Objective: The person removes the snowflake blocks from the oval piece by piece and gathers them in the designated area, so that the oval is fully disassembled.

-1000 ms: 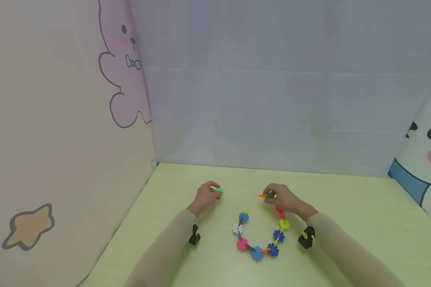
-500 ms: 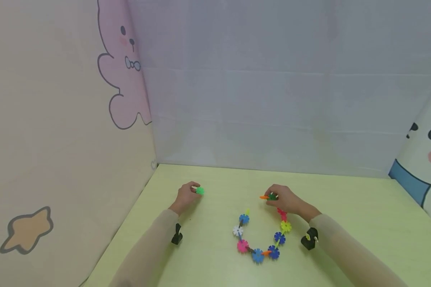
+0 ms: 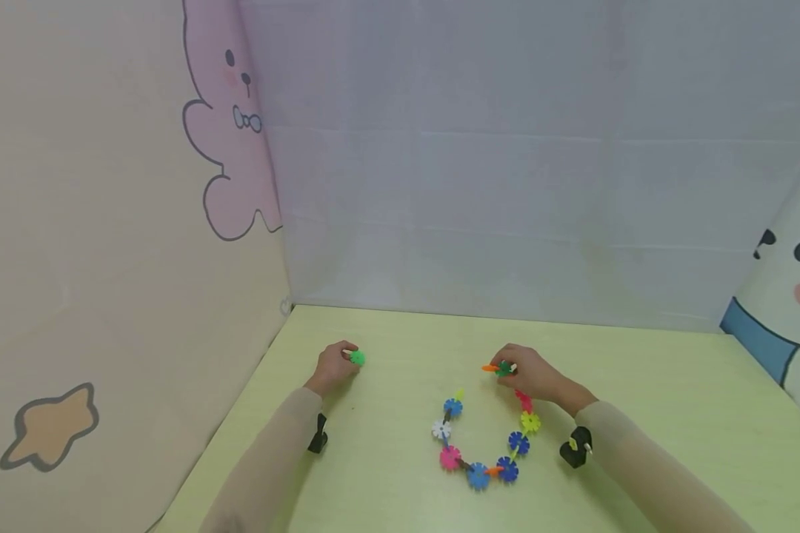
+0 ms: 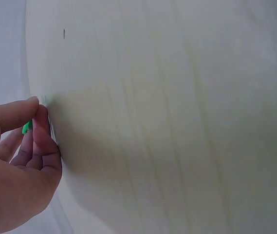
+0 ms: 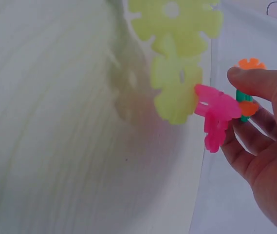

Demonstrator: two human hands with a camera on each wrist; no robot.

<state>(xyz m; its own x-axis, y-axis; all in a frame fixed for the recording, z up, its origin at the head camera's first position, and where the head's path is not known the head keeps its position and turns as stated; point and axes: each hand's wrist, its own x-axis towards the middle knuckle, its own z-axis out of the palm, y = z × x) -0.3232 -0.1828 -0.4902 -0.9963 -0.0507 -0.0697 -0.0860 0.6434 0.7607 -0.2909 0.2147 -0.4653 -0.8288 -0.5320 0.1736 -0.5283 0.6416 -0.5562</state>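
Head view: left of centre at the pale-yellow tabletop [image 3: 390, 437], a person's left grip [image 3: 333, 365] pinches a bright-green snowflake disc [image 3: 358, 358]; well apart, the right grip [image 3: 532, 371] pinches a dark-green disc [image 3: 503, 369] near one end of a curving multicoloured chain [image 3: 478, 476].

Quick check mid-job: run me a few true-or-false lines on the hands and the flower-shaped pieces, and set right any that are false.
1. The left hand pinches a bright green piece. True.
2. The right hand holds a dark green piece. True.
3. In the head view, the white piece is on the left side of the chain. True.
4. The chain forms a closed ring. False: it has a gap at its far side.
5. The bright green piece is joined to the chain. False: it is apart from it.
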